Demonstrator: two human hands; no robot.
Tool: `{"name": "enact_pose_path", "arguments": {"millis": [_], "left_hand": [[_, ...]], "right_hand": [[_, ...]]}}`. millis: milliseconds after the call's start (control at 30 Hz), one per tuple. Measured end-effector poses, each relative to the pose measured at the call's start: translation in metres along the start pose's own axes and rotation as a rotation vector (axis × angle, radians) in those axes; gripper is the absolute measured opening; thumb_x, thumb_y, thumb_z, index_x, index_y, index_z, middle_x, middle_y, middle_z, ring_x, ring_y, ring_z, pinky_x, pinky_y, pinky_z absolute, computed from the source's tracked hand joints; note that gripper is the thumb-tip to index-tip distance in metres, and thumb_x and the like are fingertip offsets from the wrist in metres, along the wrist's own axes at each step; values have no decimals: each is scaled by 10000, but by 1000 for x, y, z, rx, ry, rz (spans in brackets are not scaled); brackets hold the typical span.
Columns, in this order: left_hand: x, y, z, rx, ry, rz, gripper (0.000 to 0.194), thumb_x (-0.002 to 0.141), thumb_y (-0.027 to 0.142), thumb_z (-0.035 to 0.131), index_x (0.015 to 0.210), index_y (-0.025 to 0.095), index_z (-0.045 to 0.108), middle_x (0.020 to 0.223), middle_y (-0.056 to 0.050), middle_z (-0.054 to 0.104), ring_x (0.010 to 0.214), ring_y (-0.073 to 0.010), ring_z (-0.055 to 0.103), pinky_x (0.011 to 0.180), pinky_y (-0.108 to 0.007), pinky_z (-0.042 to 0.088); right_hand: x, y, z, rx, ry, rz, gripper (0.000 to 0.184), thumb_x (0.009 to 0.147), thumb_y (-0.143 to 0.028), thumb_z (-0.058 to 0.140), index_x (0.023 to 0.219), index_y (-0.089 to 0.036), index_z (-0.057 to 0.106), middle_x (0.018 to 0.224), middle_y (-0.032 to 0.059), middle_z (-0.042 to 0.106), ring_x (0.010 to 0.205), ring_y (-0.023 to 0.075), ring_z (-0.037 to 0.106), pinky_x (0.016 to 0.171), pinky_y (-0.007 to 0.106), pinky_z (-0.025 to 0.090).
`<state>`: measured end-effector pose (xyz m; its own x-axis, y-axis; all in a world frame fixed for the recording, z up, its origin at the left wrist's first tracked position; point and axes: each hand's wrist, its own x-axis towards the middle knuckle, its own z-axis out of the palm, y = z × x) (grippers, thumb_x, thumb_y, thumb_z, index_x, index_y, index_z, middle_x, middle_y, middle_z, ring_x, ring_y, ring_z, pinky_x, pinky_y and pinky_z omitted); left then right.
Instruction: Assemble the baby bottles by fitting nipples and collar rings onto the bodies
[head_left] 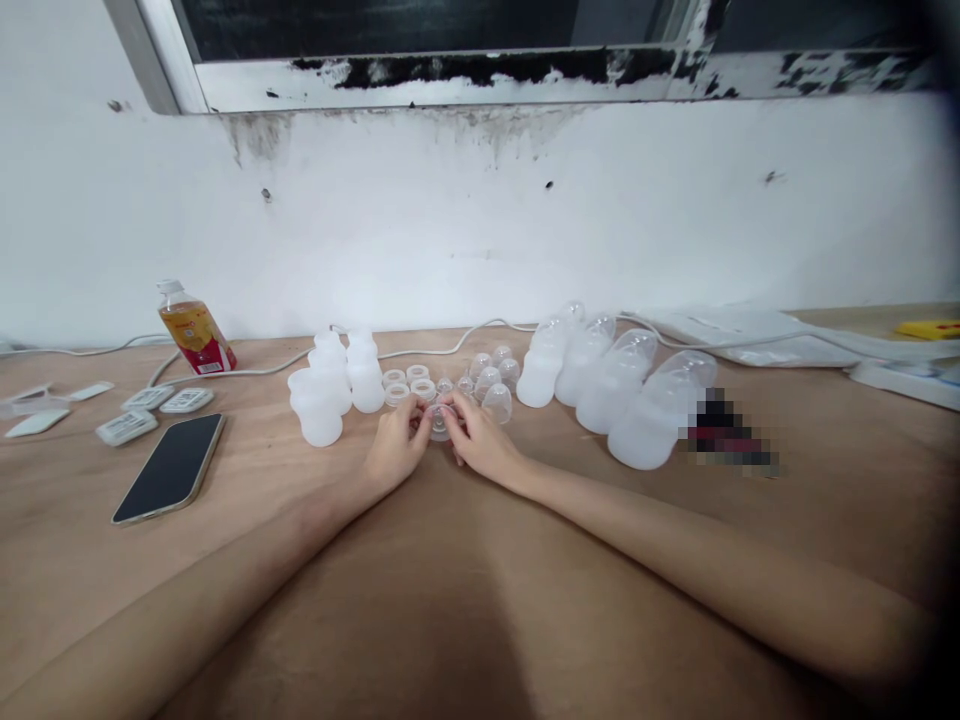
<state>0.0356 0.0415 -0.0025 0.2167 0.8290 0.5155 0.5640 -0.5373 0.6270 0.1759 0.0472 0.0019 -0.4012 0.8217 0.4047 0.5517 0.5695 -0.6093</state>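
Both hands meet at the table's middle around a small translucent bottle collar (439,432) that seems to have a nipple in it. My left hand (399,438) pinches its left side, thumb and fingers closed. From the right, my right hand (480,438) grips the other side, partly covering it. Just behind the hands lie several white collar rings (396,393) and small clear nipples (465,385). Several clear dome caps (496,403) stand close to my right hand. Frosted baby bottles (321,420) without caps are grouped at left; capped bottles (643,432) stand in rows at right.
A phone (171,468) lies at left, near several small white devices (127,427) and a drink bottle (196,330). A white cable (450,350) runs along the back. Plastic bags (735,335) and a pixelated dark object (727,435) are at right.
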Motion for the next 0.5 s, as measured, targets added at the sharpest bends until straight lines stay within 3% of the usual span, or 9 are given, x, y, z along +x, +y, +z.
{"name": "enact_pose_path", "arguments": {"millis": [233, 400, 500], "left_hand": [[-1, 0, -1, 98, -30, -32, 82, 796, 224, 403, 751, 175, 451, 693, -4, 568, 606, -127, 531, 535, -220, 364], [-2, 2, -2, 45, -5, -34, 65, 807, 212, 376, 828, 184, 431, 707, 8, 554, 592, -109, 511, 534, -206, 358], [-3, 1, -2, 73, -26, -14, 33, 783, 185, 396, 800, 183, 423, 686, 10, 534, 585, -112, 496, 533, -211, 352]], "right_hand": [[-2, 0, 0, 4, 6, -14, 101, 835, -223, 318, 835, -193, 415, 491, -60, 441, 409, 94, 452, 513, 223, 364], [-1, 2, 1, 10, 63, -52, 124, 820, -216, 333, 924, -189, 394, 609, -26, 491, 489, 108, 484, 549, 238, 378], [-1, 4, 2, -20, 64, -70, 97, 798, -177, 340, 875, -189, 397, 634, -11, 504, 540, 121, 495, 556, 242, 377]]}}
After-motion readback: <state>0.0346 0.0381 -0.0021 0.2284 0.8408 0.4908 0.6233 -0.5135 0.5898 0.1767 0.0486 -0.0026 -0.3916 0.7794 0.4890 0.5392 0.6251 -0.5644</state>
